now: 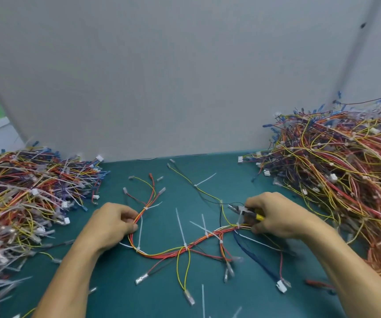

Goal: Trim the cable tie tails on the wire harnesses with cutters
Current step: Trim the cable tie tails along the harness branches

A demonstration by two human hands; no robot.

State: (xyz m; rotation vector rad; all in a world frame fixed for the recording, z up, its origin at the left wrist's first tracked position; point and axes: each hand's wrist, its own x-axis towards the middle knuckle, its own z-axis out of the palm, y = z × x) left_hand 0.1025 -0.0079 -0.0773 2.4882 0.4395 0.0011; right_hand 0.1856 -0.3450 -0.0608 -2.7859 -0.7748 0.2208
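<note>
1 wire harness (166, 252) lies centre on table (120, 283), between 2 heaps: left pile (19, 203), right pile (345, 180); partition (173, 76) behind.

Assembly workstation in a factory or workshop, by the look of it. Marked as such by a teal-matted counter (120, 283), closed off at the far side by plain grey partition panels (162, 76). Loaded with a left heap (24, 198) and a taller right heap (345, 171) of colourful wire harnesses, many alike. Strewn near the front with white cable ties (203, 301).
</note>
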